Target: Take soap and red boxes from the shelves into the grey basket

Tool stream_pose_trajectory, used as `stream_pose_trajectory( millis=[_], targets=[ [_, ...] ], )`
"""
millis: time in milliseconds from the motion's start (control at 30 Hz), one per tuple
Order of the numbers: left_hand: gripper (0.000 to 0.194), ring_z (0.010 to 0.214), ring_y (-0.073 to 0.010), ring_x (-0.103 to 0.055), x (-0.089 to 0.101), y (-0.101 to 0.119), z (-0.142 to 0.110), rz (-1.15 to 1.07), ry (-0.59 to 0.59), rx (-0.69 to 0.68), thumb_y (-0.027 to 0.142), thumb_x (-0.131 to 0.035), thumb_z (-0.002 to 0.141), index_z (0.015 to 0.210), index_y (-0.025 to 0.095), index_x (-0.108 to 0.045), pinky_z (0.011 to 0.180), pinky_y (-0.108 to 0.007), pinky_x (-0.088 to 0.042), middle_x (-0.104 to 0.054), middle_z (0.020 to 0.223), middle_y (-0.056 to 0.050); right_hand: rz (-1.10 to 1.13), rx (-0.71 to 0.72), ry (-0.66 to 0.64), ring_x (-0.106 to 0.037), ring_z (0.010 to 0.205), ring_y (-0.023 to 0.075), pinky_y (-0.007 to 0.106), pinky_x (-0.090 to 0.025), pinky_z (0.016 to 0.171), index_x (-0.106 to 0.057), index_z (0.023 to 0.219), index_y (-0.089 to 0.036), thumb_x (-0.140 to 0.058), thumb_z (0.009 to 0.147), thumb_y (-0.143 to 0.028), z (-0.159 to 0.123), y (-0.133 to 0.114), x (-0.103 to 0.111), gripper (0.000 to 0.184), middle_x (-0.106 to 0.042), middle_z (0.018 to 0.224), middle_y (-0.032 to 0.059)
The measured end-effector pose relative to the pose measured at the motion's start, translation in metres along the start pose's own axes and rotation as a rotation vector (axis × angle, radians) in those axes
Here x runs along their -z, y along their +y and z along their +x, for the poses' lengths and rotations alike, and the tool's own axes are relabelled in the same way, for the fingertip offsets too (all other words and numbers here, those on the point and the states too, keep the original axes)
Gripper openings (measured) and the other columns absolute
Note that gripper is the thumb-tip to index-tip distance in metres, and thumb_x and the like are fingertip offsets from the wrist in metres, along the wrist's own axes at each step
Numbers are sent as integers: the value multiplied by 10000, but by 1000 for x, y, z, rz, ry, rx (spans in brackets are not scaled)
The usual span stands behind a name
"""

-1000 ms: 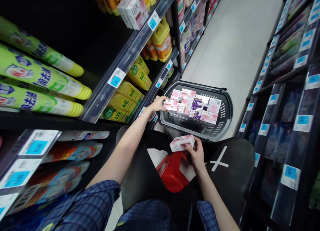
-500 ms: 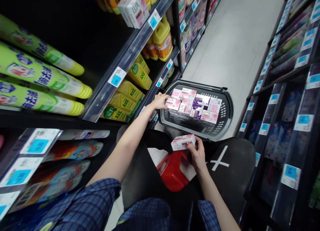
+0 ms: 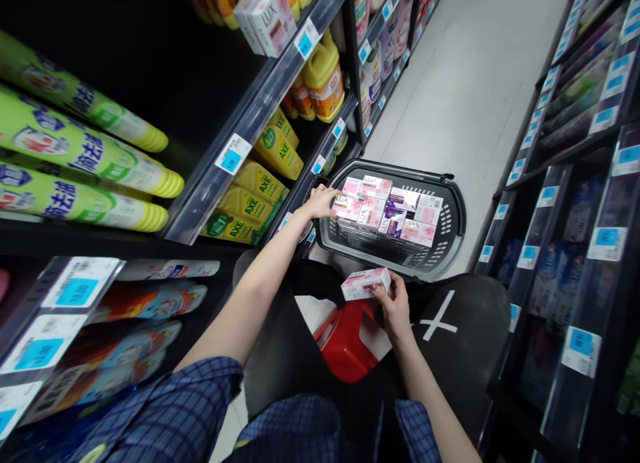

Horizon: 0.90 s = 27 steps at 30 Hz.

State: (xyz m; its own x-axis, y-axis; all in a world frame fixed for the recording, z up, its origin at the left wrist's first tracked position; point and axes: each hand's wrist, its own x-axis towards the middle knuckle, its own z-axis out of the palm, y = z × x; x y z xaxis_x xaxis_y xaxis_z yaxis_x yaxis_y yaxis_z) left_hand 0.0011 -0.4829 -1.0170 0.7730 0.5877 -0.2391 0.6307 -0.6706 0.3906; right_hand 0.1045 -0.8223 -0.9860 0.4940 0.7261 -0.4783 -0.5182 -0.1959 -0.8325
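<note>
My right hand (image 3: 395, 303) grips a pink-and-white LUX soap box (image 3: 364, 285) between thumb and fingers, just in front of the basket's near rim. My left hand (image 3: 320, 201) reaches over the left end of the black shopping basket (image 3: 440, 266). Its fingers close on the left end of another LUX soap box (image 3: 347, 207); the fingertips are partly hidden. Several pink LUX boxes lie in the basket beside it, along with purple ones (image 3: 393, 221), packed in rows.
A red stool (image 3: 347, 343) is between my knees. On the left shelf stand two LUX boxes (image 3: 273, 23), green spray cans (image 3: 75, 143) and yellow AXE bottles (image 3: 247, 209). Shelves with price tags (image 3: 581, 351) line the right side. The grey aisle floor (image 3: 450, 89) runs ahead.
My left hand and the box under its fingers have shifted slightly right, and that box now sits level against its neighbours. My right hand keeps its box in nearly the same spot.
</note>
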Motion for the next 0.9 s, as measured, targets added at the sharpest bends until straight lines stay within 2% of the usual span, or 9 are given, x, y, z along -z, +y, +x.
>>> stream_pose_trajectory(
  millis=[567,700,900],
  targets=[
    [793,1117,-347,-419,3,9,-5,180,-39,-15,357,-766,579,1312,216,-497,919,-431,-301,-544,1249,-96,38,-39,-5,-593,823,179,326,-479,759,-514,1085,-189,-796,600,-400,-1,-2,1,599,-630,956,37],
    [861,1181,-363,-387,-2,20,-8,281,-39,-69,387,-794,578,1340,185,-445,957,-439,-298,-487,1305,-140,63,-43,-8,-588,823,173,315,-469,757,-518,1087,-194,-798,611,-386,-1,0,1,584,-628,960,30],
    [812,1208,-350,-390,-13,29,-6,376,5,-87,352,-780,644,1347,171,-418,974,-422,-324,-476,1310,-160,80,-41,-8,-576,817,158,301,-460,753,-521,1091,-192,-803,614,-382,-1,2,3,585,-618,971,24]
  ],
)
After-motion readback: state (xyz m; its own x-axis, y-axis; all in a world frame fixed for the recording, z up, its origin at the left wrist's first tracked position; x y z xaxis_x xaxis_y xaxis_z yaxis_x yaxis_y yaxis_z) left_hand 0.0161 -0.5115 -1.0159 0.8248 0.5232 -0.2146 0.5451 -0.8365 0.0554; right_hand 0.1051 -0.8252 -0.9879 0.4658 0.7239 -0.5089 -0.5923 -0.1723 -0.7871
